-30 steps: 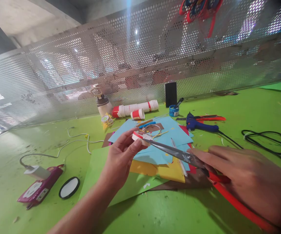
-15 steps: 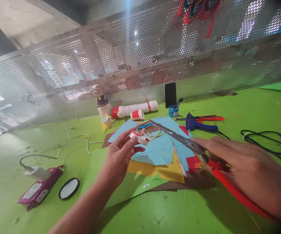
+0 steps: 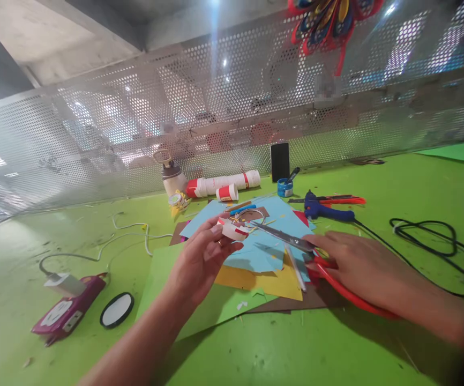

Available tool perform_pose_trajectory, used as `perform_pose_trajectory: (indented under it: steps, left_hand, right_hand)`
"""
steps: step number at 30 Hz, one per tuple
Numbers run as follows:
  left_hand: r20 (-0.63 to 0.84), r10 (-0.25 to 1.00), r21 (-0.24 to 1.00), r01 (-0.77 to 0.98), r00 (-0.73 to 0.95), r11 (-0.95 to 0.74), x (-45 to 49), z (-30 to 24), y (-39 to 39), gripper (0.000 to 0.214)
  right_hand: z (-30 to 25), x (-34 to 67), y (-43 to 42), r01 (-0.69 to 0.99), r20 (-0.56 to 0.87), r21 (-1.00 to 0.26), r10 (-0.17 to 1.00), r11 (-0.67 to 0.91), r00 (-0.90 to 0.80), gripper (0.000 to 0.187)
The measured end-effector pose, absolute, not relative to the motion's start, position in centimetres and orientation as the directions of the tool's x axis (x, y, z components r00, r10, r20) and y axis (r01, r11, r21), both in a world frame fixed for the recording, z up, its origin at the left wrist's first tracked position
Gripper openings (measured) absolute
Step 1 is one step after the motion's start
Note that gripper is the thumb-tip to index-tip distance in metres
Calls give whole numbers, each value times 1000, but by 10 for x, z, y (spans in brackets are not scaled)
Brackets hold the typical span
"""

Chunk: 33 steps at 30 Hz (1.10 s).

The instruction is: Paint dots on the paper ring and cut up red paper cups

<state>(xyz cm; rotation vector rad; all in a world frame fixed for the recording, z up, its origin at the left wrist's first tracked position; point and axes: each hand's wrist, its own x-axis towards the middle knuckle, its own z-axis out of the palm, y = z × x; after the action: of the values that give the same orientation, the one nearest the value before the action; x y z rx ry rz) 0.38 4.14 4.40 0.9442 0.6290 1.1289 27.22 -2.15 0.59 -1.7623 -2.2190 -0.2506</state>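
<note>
My left hand [image 3: 200,260] is raised over the green table [image 3: 256,348] and pinches a small white and red paper ring [image 3: 232,229] between thumb and fingertips. My right hand [image 3: 354,262] grips red-handled scissors [image 3: 296,244] by the handles. Their steel blades point left, with the tips close to the paper ring. Under both hands lies a pile of coloured paper sheets [image 3: 264,252], blue on top, yellow, red and brown below, on a large green sheet.
A blue glue gun [image 3: 326,210] with a black cable [image 3: 433,241] lies at the right. White and red tubes [image 3: 224,185], a small blue pot [image 3: 285,187] and a black phone [image 3: 280,161] stand by the perforated metal wall. A magenta device [image 3: 69,311] and a round mirror [image 3: 116,310] lie at left.
My right hand drew the scissors forward and to the left, and their blades swung up and came back toward the paper ring. My left hand stayed nearly still with the ring.
</note>
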Motion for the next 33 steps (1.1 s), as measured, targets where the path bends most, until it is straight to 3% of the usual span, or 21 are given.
perform_pose_trajectory:
  steps: [3,17,24,28,33]
  left_hand:
    - [69,942,862,-494,329,109,4,44,42,28]
    - [95,928,833,-540,361,125,4,37,46,32]
    - [214,883,846,-531,417,46,8,32,41,38]
    - [261,846,851,-525,466,27,10,32,35,42]
    - [274,826,867,-498,493,10,9,33,28,48]
  right_hand:
    - [4,267,-18,980,176,-38,967,194,-185,36]
    - [4,272,-16,940,163,-146,945,308,-285,39]
    - [21,263,-15,813,277,-499,944,301,-179,36]
    - [31,249,-20,641,227,-730,969,238,-101,40]
    - [53,233,-28,377,139,-909,981,179,-133,36]
